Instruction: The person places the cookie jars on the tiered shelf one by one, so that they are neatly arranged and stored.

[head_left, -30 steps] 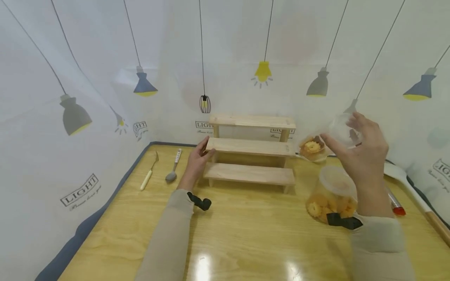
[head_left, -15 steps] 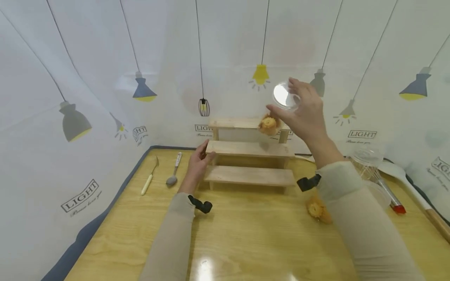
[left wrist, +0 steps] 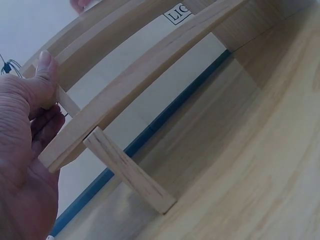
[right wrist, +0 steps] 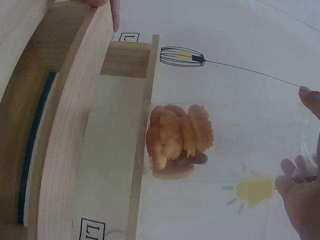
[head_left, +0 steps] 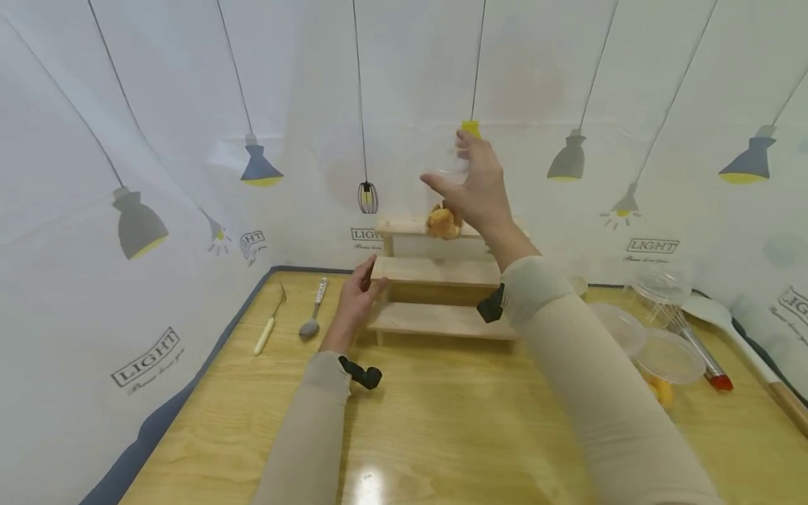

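My left hand [head_left: 355, 303] grips the left end of a three-tier wooden stand [head_left: 435, 271] at its middle step; in the left wrist view the thumb lies over the wood. Up at the stand's top step, my right hand [head_left: 481, 186] holds a clear plastic jar [right wrist: 240, 142] by its upper end. Orange-brown cookies [right wrist: 175, 135] lie in the bottom of the jar. The right wrist view puts that bottom at the top step's edge; whether it touches the wood I cannot tell. From the head view the hand hides much of the jar.
Right of the stand are lidded clear containers [head_left: 669, 356], partly behind my right sleeve. Beyond them lie a whisk [head_left: 674, 319], a red-tipped brush [head_left: 703, 351] and a white utensil with a wooden handle [head_left: 735, 333]. A fork [head_left: 271, 322] and a spoon [head_left: 311, 319] lie left.
My right hand has carried the jar of cookies leftward from the table's right side to the stand's top step. The left hand has kept its hold on the stand.
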Demonstrator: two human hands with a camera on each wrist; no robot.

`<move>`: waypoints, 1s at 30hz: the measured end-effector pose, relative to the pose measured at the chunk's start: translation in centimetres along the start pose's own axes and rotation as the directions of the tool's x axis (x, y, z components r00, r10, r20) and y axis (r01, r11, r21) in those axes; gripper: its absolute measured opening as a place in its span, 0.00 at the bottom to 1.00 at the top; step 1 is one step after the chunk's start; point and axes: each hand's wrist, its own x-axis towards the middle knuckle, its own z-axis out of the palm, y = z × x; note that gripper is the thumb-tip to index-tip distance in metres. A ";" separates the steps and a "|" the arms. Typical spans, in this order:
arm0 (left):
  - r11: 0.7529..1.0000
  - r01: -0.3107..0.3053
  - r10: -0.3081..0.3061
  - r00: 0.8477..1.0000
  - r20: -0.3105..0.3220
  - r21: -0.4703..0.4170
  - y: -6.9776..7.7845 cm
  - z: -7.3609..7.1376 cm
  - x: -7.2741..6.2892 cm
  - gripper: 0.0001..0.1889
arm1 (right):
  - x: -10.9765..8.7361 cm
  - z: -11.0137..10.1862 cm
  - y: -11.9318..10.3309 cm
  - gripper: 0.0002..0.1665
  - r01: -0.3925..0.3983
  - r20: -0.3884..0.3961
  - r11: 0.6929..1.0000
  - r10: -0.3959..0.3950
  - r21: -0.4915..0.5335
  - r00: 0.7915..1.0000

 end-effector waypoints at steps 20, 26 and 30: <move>0.996 0.010 -0.010 1.000 -0.002 0.087 -0.2 1.0 0.2 0.35 | -3.2 5.3 5.9 0.57 -0.371 0.172 0.913 0.342 0.173 0.924; 0.996 0.020 -0.021 1.000 0.006 0.082 -0.4 1.1 0.1 0.34 | -3.9 6.8 6.3 0.57 -0.376 0.189 0.915 0.347 0.145 0.918; 0.997 0.004 -0.006 1.000 0.017 0.075 -0.4 1.0 0.2 0.35 | -3.8 7.1 6.1 0.58 -0.391 0.202 0.911 0.362 0.131 0.910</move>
